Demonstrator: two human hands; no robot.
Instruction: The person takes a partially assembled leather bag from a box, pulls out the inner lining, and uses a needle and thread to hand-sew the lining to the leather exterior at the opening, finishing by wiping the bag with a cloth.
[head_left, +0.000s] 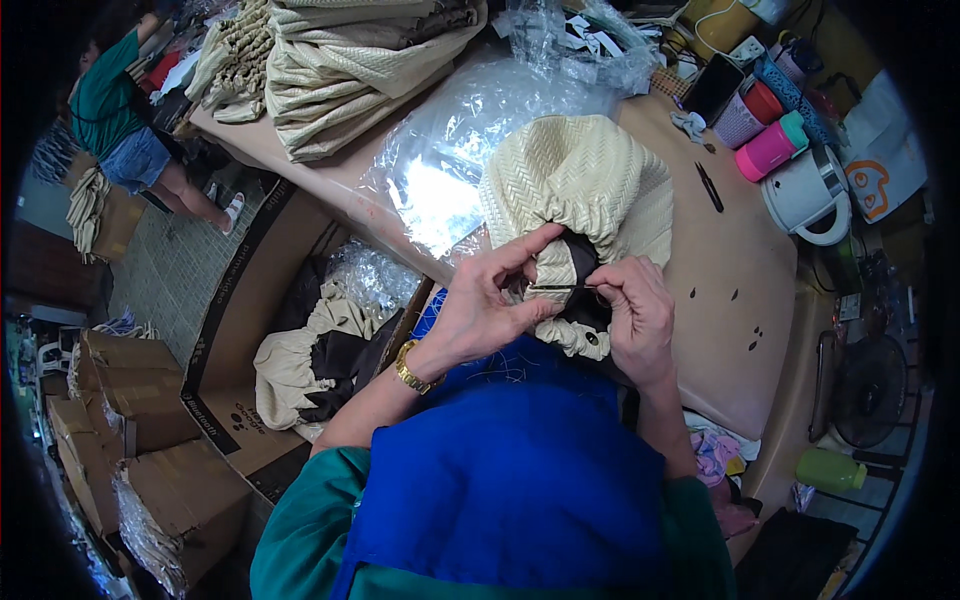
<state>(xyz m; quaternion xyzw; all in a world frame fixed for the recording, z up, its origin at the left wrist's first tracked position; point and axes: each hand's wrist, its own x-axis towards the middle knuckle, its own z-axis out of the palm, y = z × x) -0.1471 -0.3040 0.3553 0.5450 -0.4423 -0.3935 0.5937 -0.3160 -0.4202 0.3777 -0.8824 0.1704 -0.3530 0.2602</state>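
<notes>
A cream, herringbone-textured fabric piece [575,165] with a gathered edge and a dark lining [580,262] lies bunched at the table's near edge. My left hand [487,300] grips its gathered rim, index finger above and thumb below. Pinched in my right hand [640,312] is a thin dark tool [560,287], laid across the cream edge between both hands; its exact kind is unclear. Just below, a small dark round spot [591,338], perhaps a button or eyelet, shows on the cream band. Part of the lining is hidden behind my right fingers.
Folded cream fabric [350,75] is stacked at the far left beside clear plastic bags [430,150]. A black pen-like object [708,187], a pink bottle [770,145] and a white jug [808,195] are at right. An open carton [250,320] holds similar pieces. Another person [110,110] stands far left.
</notes>
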